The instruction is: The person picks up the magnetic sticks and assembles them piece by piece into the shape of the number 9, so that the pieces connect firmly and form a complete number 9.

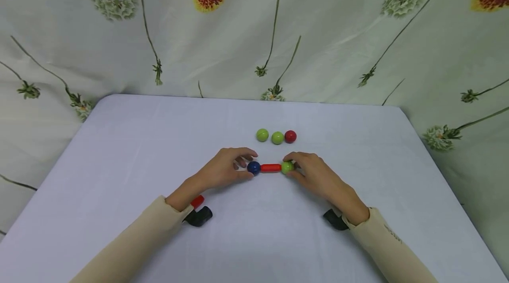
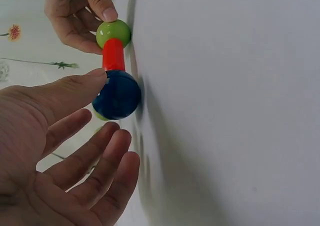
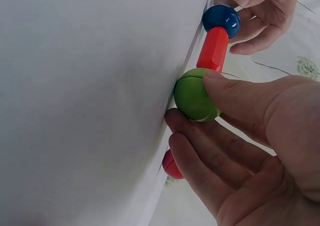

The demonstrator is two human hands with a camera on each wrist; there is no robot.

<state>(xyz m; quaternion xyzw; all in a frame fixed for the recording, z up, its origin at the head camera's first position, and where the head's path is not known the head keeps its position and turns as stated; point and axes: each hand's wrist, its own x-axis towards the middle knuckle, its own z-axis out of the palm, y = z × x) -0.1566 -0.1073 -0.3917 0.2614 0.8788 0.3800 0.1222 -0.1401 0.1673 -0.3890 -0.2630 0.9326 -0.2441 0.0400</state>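
Note:
A red rod (image 1: 271,168) lies between a blue ball (image 1: 253,167) and a green ball (image 1: 287,167), one at each end, in a straight line. My right hand (image 1: 312,172) pinches the green ball; in the right wrist view its thumb (image 3: 235,93) presses on the ball's near side. Around the blue ball my left hand (image 1: 224,168) is held loosely. Its thumb (image 2: 75,93) is at the ball where the rod meets it, and its other fingers (image 2: 112,171) are spread and apart from the ball in the left wrist view.
Beyond the hands, two loose green balls (image 1: 262,135) and a red ball (image 1: 290,136) lie in a row on the white table (image 1: 119,159). Another red piece (image 1: 197,201) shows partly from under the left wrist. A flowered cloth (image 1: 238,44) hangs behind the table's far edge.

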